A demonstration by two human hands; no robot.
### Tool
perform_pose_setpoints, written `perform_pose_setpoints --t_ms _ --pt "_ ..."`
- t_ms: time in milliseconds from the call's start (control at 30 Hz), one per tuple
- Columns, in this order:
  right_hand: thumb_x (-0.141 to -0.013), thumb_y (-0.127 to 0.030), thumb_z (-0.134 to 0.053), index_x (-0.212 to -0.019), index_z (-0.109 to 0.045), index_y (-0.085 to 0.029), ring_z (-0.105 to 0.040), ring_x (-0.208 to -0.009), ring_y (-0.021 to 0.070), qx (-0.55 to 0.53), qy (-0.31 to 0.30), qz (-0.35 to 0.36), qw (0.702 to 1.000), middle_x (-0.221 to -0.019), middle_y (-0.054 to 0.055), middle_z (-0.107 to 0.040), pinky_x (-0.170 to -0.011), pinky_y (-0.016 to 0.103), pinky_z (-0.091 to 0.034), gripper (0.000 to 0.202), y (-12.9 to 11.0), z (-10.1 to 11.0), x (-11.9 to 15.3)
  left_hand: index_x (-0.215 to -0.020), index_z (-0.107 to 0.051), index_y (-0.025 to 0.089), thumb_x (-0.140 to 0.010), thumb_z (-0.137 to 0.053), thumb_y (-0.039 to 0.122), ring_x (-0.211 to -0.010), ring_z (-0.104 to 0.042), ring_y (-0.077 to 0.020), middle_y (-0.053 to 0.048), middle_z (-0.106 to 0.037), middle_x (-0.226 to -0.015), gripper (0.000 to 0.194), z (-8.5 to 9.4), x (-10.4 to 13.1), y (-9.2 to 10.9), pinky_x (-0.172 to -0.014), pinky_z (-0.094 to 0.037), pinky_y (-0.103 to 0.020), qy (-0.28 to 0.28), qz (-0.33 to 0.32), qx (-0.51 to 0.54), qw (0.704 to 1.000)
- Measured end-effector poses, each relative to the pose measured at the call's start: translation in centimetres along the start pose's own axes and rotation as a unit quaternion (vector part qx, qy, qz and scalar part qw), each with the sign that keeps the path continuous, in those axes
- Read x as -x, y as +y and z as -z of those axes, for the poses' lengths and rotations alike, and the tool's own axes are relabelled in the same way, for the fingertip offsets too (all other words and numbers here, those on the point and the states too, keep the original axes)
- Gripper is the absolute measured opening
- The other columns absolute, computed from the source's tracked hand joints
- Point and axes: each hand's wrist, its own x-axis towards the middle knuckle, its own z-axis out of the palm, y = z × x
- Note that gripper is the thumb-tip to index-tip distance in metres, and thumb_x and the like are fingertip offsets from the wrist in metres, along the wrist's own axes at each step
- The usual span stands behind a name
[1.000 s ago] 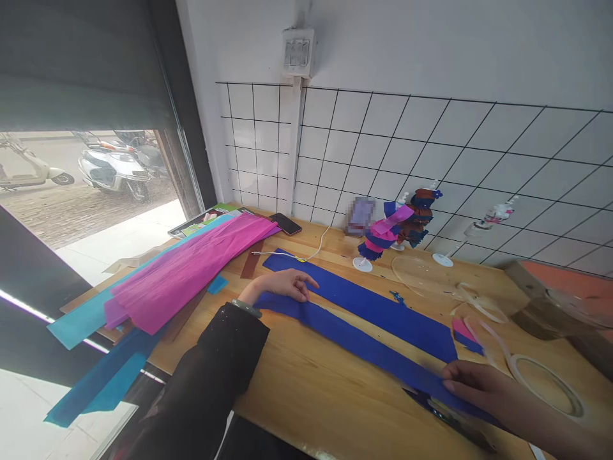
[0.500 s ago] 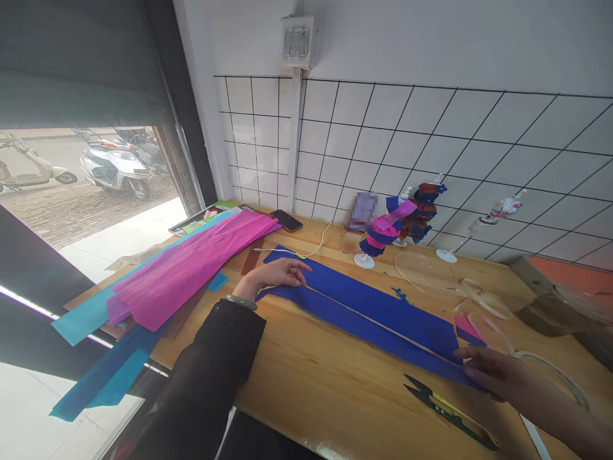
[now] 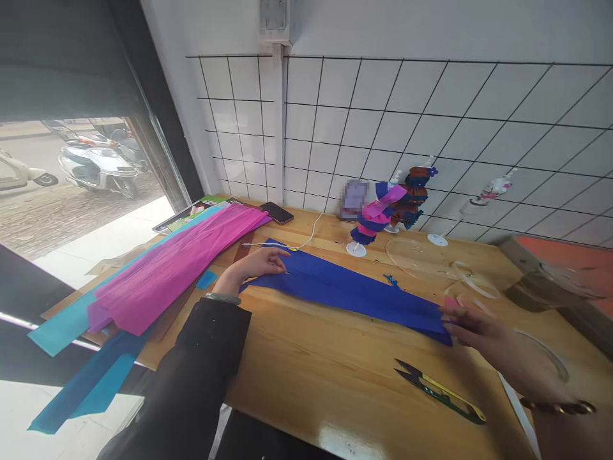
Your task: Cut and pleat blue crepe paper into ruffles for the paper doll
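A long dark blue paper strip (image 3: 345, 287) stretches across the wooden table (image 3: 306, 364), its layers overlapping. At its left end, my left hand (image 3: 268, 263) pinches the near edge. My right hand (image 3: 472, 327) grips the strip's right end between thumb and fingers. Below that end lie yellow-and-black thread snips (image 3: 440, 391), their blades pointing left. A white cable (image 3: 309, 239) runs behind the strip's left end, and a small blue scrap (image 3: 391, 280) lies behind its middle.
Pink paper sheets (image 3: 177, 268) and blue strips (image 3: 90, 377) cover the table's left side. A phone (image 3: 276, 213) lies at the back. Decorated stands (image 3: 371, 220), a clear disc (image 3: 414, 257) and a box (image 3: 531, 268) stand or lie further right.
The near blue layer has moved back over the far one, closing the gap between them. Both hands have moved with it, the right one lifting slightly. The view has shifted a little.
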Motion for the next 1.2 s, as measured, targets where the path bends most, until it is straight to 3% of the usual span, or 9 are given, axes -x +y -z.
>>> perform_pose_setpoints --t_ms 100,300,433,533,633,733,900,1067,1200 --pt "-0.057 -0.035 -0.069 -0.089 -0.064 -0.02 -0.058 -0.081 0.0221 -0.071 -0.035 -0.032 0.996 -0.085 0.007 -0.066 -0.062 0.026 -0.047 0.036 1.3 -0.3 -0.5 -0.12 -0.044 0.014 -0.066 -0.062 0.027 -0.083 -0.059 -0.0167 -0.007 -0.064 -0.088 0.058 0.7 0.3 -0.1 -0.077 -0.044 -0.031 0.023 0.014 -0.016 1.0" --pt "-0.057 -0.039 -0.072 -0.093 -0.061 -0.022 -0.058 -0.085 0.0177 -0.148 -0.056 -0.013 0.987 -0.098 0.006 -0.064 -0.071 0.026 -0.048 0.041 2.3 -1.3 -0.7 -0.118 -0.047 0.016 -0.065 -0.059 0.026 -0.079 -0.058 -0.0161 -0.006 -0.064 -0.087 0.055 1.4 0.6 -0.3 -0.068 -0.044 -0.027 0.053 0.052 -0.071 0.995" --pt "-0.055 -0.045 -0.071 -0.09 -0.063 -0.02 -0.06 -0.078 0.0171 -0.16 -0.044 -0.028 0.986 -0.088 0.005 -0.066 -0.068 0.028 -0.05 0.044 2.3 -2.1 -0.8 -0.112 -0.053 0.017 -0.062 -0.06 0.027 -0.078 -0.058 -0.0172 -0.004 -0.063 -0.087 0.052 1.2 0.5 0.1 -0.068 -0.044 -0.027 0.085 0.065 -0.125 0.986" --pt "-0.052 -0.048 -0.071 -0.085 -0.064 -0.019 -0.06 -0.078 0.0172 -0.139 0.001 -0.025 0.99 -0.081 0.004 -0.065 -0.069 0.027 -0.049 0.045 1.7 -2.7 -0.7 -0.106 -0.058 0.019 -0.061 -0.062 0.028 -0.086 -0.056 -0.021 -0.005 -0.062 -0.092 0.046 0.2 -0.1 0.9 -0.077 -0.042 -0.03 0.147 0.053 -0.187 0.97" --pt "-0.05 -0.049 -0.071 -0.08 -0.063 -0.018 -0.059 -0.077 0.0183 -0.136 0.032 -0.012 0.99 -0.079 0.003 -0.064 -0.072 0.03 -0.049 0.044 1.1 -3.1 -0.7 -0.105 -0.059 0.02 -0.069 -0.056 0.031 -0.094 -0.053 -0.023 -0.007 -0.061 -0.099 0.038 -2.3 -1.3 1.8 -0.084 -0.038 -0.032 0.192 -0.007 -0.255 0.948" --pt "-0.049 -0.048 -0.071 -0.078 -0.062 -0.019 -0.058 -0.077 0.0191 -0.13 0.052 0.004 0.99 -0.077 0.003 -0.063 -0.073 0.033 -0.048 0.042 0.9 -3.3 -0.7 -0.105 -0.059 0.018 -0.076 -0.051 0.034 -0.096 -0.051 -0.0227 -0.007 -0.062 -0.098 0.034 -5.7 -2.6 2.4 -0.087 -0.035 -0.032 0.15 -0.075 -0.314 0.934" --pt "-0.057 -0.042 -0.069 -0.09 -0.061 -0.022 -0.055 -0.083 0.0181 -0.092 0.063 0.033 0.993 -0.095 0.003 -0.061 -0.072 0.03 -0.046 0.04 1.6 -3.2 -0.4 -0.115 -0.053 0.019 -0.077 -0.052 0.04 -0.103 -0.045 -0.024 -0.009 -0.059 -0.104 0.043 -10.5 -3.4 3.1 -0.088 -0.033 -0.033 0.059 -0.15 -0.319 0.934" --pt "-0.06 -0.038 -0.069 -0.099 -0.057 -0.027 -0.054 -0.077 0.0161 -0.147 0.008 0.067 0.987 -0.104 0.003 -0.06 -0.06 0.025 -0.046 0.042 1.7 -2.8 0.4 -0.123 -0.044 0.02 -0.076 -0.053 0.043 -0.099 -0.046 -0.0214 -0.008 -0.06 -0.098 0.053 -12.6 -3.2 4.0 -0.084 -0.035 -0.031 0.02 -0.168 -0.269 0.948" --pt "-0.059 -0.035 -0.071 -0.096 -0.058 -0.03 -0.056 -0.082 0.0178 -0.231 -0.021 0.055 0.971 -0.101 0.003 -0.061 -0.06 0.025 -0.048 0.039 1.8 -2.6 0.4 -0.094 -0.062 0.02 -0.079 -0.052 0.036 -0.083 -0.051 -0.0165 -0.004 -0.062 -0.076 0.024 -12.9 -3.2 4.3 -0.085 -0.032 -0.029 -0.013 -0.182 -0.26 0.948"
